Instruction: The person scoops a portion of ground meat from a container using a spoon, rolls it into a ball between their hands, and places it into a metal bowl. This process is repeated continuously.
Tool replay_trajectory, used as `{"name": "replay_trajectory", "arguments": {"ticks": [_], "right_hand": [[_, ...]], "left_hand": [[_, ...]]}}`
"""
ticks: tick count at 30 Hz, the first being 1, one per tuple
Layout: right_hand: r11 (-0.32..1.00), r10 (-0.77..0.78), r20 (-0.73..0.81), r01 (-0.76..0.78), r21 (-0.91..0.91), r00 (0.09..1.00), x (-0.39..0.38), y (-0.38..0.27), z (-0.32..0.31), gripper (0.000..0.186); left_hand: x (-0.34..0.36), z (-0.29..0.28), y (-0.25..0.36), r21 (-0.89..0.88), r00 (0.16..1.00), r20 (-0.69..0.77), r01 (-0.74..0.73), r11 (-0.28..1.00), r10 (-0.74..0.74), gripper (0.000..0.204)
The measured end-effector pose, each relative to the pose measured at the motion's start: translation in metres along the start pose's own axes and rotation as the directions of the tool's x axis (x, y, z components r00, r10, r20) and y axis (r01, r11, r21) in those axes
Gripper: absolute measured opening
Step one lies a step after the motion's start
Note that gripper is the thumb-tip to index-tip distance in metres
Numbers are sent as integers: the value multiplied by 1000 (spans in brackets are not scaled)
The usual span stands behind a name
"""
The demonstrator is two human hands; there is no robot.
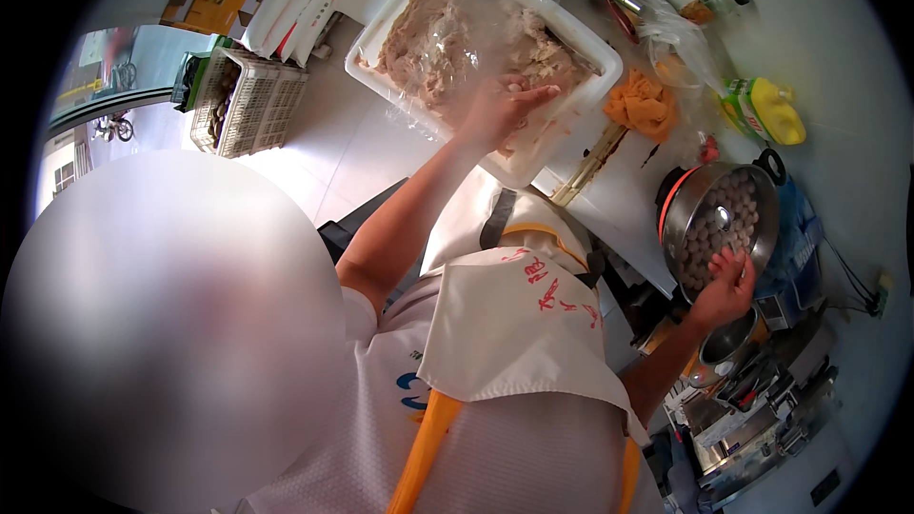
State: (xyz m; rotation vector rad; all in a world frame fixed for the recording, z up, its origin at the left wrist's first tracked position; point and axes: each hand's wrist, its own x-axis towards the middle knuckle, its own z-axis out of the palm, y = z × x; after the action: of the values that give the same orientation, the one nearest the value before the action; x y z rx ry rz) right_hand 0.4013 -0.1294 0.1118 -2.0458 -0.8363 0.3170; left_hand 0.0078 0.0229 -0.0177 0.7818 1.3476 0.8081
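A white apron with red marks (514,324) and orange straps is seen closest to the camera, worn by the person. A big blurred patch fills the lower left.

The left hand (500,109) is stretched out over a large white plastic tub (600,62) full of pale pink minced paste (447,38). Clear plastic wrap (457,48) is partly laid over the paste. The grip of this hand is loosely curled at the near edge of the paste; whether a lump is held cannot be told.

The right hand (725,287) is placed at the near rim of a round shiny metal pot (700,195) filled with small brownish balls (719,228). Its fingers are spread and bent, and nothing is clearly held in them.

It looks as if paste is being scooped and shaped into balls, one at a time. For the next move, a small lump would need to be pinched off cleanly and set in the pot without the other balls being squashed.

An orange cloth (643,105) and a yellow bottle (771,109) are seen on the worktop (619,190).
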Motion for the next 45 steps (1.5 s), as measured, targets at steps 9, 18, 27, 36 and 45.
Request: {"name": "replay_trajectory", "arguments": {"ticks": [9, 18, 27, 36, 45], "right_hand": [[998, -40, 4, 40, -38, 999, 7, -4, 4, 29], [968, -213, 79, 221, -114, 974, -7, -23, -15, 34], [947, -271, 6, 268, -176, 962, -37, -107, 1, 28], [968, -248, 32, 246, 45, 968, -28, -89, 10, 29], [965, -257, 90, 260, -20, 962, -56, -128, 25, 37]], "left_hand": [[-19, 4, 18, -61, 986, 93, -130, 990, 135, 38], [-38, -2, 31, -353, 952, 300, 49, 934, 64, 34], [-24, 6, 3, -158, 993, 91, -59, 986, 74, 42], [-21, -3, 9, -394, 918, 394, 200, 897, -32, 25], [-28, -1, 5, -379, 962, 272, 83, 922, 25, 32]]}}
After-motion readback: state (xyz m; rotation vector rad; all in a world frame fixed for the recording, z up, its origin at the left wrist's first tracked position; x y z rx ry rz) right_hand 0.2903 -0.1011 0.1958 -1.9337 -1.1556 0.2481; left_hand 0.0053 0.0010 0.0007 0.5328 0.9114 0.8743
